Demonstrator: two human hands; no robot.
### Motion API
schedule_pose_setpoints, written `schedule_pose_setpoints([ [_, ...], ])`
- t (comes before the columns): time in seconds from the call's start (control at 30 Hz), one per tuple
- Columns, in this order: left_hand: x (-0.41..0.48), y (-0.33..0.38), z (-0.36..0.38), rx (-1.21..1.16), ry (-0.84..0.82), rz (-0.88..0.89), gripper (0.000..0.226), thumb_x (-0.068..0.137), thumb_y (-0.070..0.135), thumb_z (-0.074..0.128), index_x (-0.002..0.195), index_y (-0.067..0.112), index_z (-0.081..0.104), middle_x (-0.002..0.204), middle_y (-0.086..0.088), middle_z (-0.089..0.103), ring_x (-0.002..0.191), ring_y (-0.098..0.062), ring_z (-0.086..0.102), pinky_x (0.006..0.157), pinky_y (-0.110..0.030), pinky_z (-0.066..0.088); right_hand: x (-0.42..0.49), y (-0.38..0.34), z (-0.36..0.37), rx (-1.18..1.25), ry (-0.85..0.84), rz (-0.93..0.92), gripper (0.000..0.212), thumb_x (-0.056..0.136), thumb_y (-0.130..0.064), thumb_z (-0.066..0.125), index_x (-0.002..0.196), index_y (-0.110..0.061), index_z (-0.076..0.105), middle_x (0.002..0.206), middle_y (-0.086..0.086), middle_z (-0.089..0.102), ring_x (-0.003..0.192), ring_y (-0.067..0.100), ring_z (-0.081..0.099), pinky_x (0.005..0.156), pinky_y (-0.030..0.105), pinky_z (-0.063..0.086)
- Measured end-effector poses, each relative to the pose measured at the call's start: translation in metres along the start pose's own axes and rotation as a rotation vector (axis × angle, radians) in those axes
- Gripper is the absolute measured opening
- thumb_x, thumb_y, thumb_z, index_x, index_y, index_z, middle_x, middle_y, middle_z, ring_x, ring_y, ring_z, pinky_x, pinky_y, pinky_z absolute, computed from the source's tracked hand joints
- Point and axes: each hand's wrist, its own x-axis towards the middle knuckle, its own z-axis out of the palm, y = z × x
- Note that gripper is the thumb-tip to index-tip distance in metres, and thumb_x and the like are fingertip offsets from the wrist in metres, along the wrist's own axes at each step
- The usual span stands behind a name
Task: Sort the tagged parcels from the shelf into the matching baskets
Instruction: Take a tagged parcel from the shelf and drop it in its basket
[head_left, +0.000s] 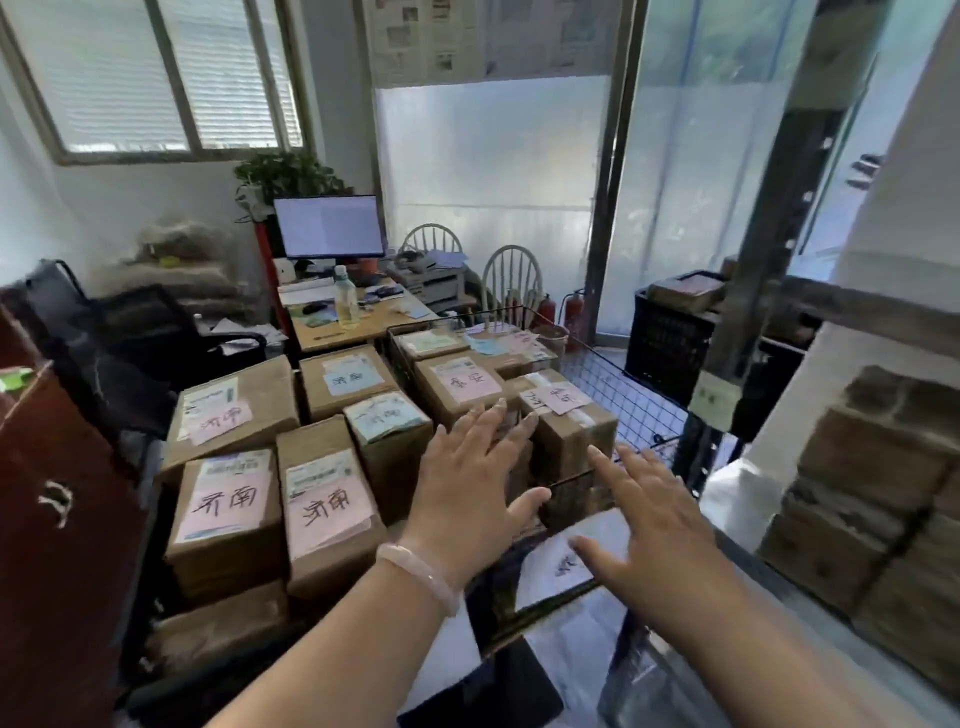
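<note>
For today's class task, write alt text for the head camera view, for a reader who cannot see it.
A person's left hand and right hand, both open with fingers spread and holding nothing, reach over a wire basket of brown cardboard parcels bearing handwritten pink tags. Other parcels stand stacked at left; a shelf of parcels stands at right.

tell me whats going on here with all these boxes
A person is sorting tagged cardboard parcels. The left hand and right hand are spread open, holding nothing, above a tagged parcel in the wire basket. A stack of tagged parcels stands to the left, and brown shelf parcels sit on the shelf at the right.
</note>
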Motion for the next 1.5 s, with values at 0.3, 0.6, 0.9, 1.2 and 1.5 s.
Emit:
schedule_pose_setpoints([
  [0.3,0.015,0.192,0.068,-0.198,-0.121,0.382,0.073,0.095,0.061,0.047,0.155,0.048,0.007,0.166,0.012,0.006,0.152,-0.012,0.002,0.122,-0.032,0.000,-0.091,0.141,-0.071,-0.059,0.198,0.295,0.083,0.085,-0.058,0.056,0.151,-0.041,0.010,0.162,-0.009,0.004,0.148,0.012,-0.007,0.121,0.035,0.002],
  [0.6,0.018,0.324,0.097,-0.342,-0.165,0.489,0.071,0.094,0.059,0.051,0.155,0.044,0.017,0.166,0.008,0.010,0.152,-0.015,0.006,0.124,-0.036,0.008,-0.169,0.230,-0.123,-0.071,0.284,0.438,0.083,0.084,-0.052,0.062,0.151,-0.040,0.014,0.161,-0.011,0.008,0.148,0.010,-0.001,0.119,0.027,0.000],
  [0.9,-0.003,0.411,0.131,-0.360,-0.264,0.576,0.066,0.095,0.054,0.052,0.154,0.042,0.025,0.163,0.009,0.018,0.151,-0.017,0.012,0.124,-0.042,0.018,-0.225,0.310,-0.144,-0.076,0.274,0.535,0.081,0.086,-0.052,0.061,0.151,-0.038,0.016,0.161,-0.008,0.011,0.148,0.012,0.002,0.119,0.029,0.006],
  [1.2,-0.002,0.480,0.211,-0.120,-0.507,0.555,0.071,0.095,0.060,0.045,0.157,0.035,0.020,0.165,0.000,0.015,0.151,-0.025,0.014,0.121,-0.044,0.020,-0.275,0.377,-0.141,-0.048,0.175,0.632,0.078,0.088,-0.058,0.053,0.150,-0.043,0.007,0.161,-0.011,0.005,0.148,0.009,-0.002,0.115,0.022,0.001],
  [1.5,0.002,0.506,0.254,0.045,-0.634,0.498,0.070,0.094,0.066,0.039,0.156,0.042,0.017,0.167,0.003,0.009,0.151,-0.028,0.007,0.122,-0.046,0.011,-0.303,0.414,-0.128,0.035,0.157,0.705,0.075,0.089,-0.057,0.052,0.150,-0.041,0.011,0.159,-0.014,0.011,0.147,0.007,0.001,0.113,0.019,0.002],
])
